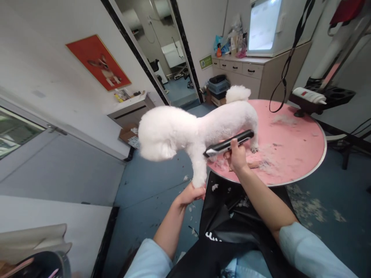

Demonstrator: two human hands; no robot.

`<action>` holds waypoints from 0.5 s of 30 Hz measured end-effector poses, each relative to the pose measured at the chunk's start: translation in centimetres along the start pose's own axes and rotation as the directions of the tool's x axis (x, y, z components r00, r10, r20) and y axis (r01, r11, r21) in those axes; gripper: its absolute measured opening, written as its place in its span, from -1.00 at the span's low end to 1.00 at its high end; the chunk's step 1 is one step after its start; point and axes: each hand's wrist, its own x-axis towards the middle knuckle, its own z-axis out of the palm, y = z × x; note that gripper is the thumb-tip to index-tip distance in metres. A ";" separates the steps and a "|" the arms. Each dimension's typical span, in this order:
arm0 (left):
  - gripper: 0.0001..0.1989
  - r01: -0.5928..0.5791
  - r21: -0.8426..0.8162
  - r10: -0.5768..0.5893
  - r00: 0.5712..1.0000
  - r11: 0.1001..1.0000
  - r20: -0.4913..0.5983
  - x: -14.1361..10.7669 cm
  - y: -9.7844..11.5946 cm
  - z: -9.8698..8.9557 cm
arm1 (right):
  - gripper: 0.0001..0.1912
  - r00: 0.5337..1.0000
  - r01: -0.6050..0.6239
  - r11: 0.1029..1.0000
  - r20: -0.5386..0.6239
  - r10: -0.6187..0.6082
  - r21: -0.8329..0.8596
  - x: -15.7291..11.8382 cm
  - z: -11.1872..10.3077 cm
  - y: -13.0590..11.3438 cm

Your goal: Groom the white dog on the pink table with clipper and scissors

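A white fluffy dog point(226, 122) stands on a round pink grooming table point(301, 154), its head to the left, reaching out past the table's edge. My left hand point(191, 194) is closed around the lower end of one front leg, below the table's rim. In my right hand point(237, 156) is a black and silver hair clipper point(228, 145), its blade end pointing left at the top of that leg, by the chest. Whether the blade touches the coat I cannot tell. Behind my right wrist, a brown flat item point(253, 165) lies on the table, partly hidden.
Loose hair tufts lie on the table and the blue floor point(145, 193). A black strap loop point(285, 73) hangs above the table. At the right, a white bottle point(308, 95) rests on a black holder point(337, 98). A black apron point(232, 235) covers my lap.
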 end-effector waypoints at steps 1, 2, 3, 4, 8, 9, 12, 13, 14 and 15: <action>-0.70 0.012 0.005 -0.012 1.000 1.000 -0.009 0.0 0.2 0.0 | -0.34 0.999 0.038 0.999 -0.030 -0.038 -0.019 0.5 0.1 0.0; -0.73 0.030 0.016 -0.030 0.999 0.999 -0.018 -0.1 0.4 0.1 | -0.35 0.998 0.054 0.998 -0.030 -0.055 -0.042 0.9 0.3 0.0; -0.76 0.051 0.029 -0.050 0.998 0.998 -0.027 -0.1 0.6 0.1 | -0.36 0.998 0.056 0.996 -0.015 -0.057 -0.063 1.2 0.3 0.1; -0.79 0.073 0.043 -0.072 0.997 0.996 -0.037 -0.2 0.6 0.2 | -0.36 0.999 0.049 0.996 0.004 -0.049 -0.078 1.3 0.3 0.2; -0.83 0.116 0.052 -0.113 0.991 0.992 -0.065 -0.4 0.0 0.2 | -0.33 1.000 0.023 0.996 0.002 -0.023 -0.088 0.8 0.0 0.8; -0.83 0.113 0.048 -0.110 0.991 0.992 -0.071 -0.4 -0.1 0.2 | -0.32 1.000 0.019 0.996 -0.008 -0.020 -0.085 0.5 -0.1 1.0; -0.85 0.117 0.066 -0.112 0.991 0.991 -0.079 -0.6 -0.3 0.2 | -0.30 1.000 -0.003 0.998 -0.007 0.002 -0.061 -0.3 0.0 1.4; -0.86 0.124 0.074 -0.118 0.990 0.989 -0.081 -0.6 -0.2 0.3 | -0.31 1.000 -0.014 0.999 0.002 0.014 -0.048 -0.5 0.1 1.5; -0.87 0.133 0.082 -0.126 0.988 0.988 -0.086 -0.6 0.0 0.3 | -0.31 1.000 -0.026 0.999 0.011 0.026 -0.035 -0.7 0.2 1.7; -0.87 0.141 0.086 -0.133 0.987 0.986 -0.093 -0.7 0.1 0.3 | -0.32 0.999 -0.036 0.999 0.018 0.037 -0.024 -1.0 0.3 1.9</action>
